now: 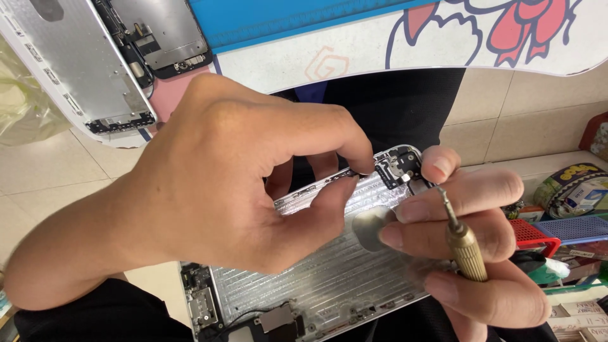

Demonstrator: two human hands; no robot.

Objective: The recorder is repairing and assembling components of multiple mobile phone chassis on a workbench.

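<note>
Nearest the camera lies the phone housing (316, 278), a bare silver metal shell with a finely ribbed inner face, rounded corners, and small dark parts and brackets at its near-left end. It sits tilted across the middle of the view, resting over dark-clothed legs. The right hand (468, 240) supports the shell's right edge from beneath, and its fingers (443, 228) are curled closed around a slim screwdriver (462, 244) with a knurled brass handle and thin steel shaft, the tip angled up toward the far-right corner. The left hand (209, 190) arches over the shell from the left, its thumb and forefinger narrowed to a pinch on a small dark strip (345, 174) at the far edge, just beside the black camera module (399, 168). Farther away at the left lies a second opened phone (95, 63), grey metal with a white rim. Red and blue plastic baskets (557, 231) stand at the right.
</note>
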